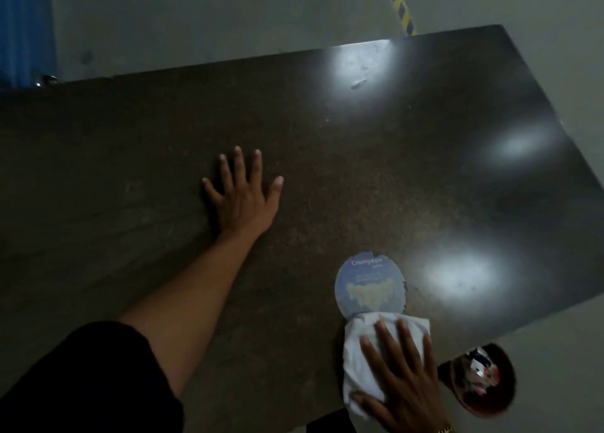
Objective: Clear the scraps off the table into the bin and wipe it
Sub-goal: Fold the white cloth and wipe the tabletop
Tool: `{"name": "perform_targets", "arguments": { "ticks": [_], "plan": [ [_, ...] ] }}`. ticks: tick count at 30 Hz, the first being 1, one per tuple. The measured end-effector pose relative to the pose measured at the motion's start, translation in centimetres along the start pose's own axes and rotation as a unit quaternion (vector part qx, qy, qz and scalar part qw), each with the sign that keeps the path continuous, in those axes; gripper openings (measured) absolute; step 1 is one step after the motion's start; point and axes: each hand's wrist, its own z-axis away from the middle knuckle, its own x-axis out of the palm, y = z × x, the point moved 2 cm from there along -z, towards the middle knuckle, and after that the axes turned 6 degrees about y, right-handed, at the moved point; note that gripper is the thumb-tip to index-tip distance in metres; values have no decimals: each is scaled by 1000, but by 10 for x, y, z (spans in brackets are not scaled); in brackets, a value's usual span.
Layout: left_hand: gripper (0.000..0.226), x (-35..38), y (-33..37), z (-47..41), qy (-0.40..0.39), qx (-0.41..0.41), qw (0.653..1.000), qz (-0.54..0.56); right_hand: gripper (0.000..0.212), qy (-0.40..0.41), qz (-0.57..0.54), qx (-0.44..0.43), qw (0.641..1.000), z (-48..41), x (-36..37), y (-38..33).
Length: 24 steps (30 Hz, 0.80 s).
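Risk: round paper scrap (371, 284) could be shoved past the bin (483, 380) or slid under the cloth (382, 357) if pushed crookedly. Scrap lies on tabletop (130, 158), touching cloth's far edge, just beyond right hand (402, 383) fingers (407, 338), spread flat on cloth. Left hand (243, 194) is pressed flat, fingers spread, well apart.

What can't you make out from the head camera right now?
- Bin contents: blurred, scraps not identifiable.
- Small print on the round blue card: too small.
- Card's near edge: covered by the white cloth.
- Cloth middle: hidden under the right hand.
- Table under the flat left hand: hidden.
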Motion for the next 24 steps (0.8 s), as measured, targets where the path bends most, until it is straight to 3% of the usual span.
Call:
{"name": "perform_targets", "arguments": {
  "ticks": [6,19,24],
  "plan": [
    [83,17,5,4,23,0,998,-62,89,-29,-8,39,999,-85,-12,27],
    [80,18,8,2,34,-3,996,-84,83,67,-35,-20,997,-398,-73,104],
    [80,18,6,1,41,1,995,-88,83,68,-46,-7,997,-518,-101,130]
  ]
}}
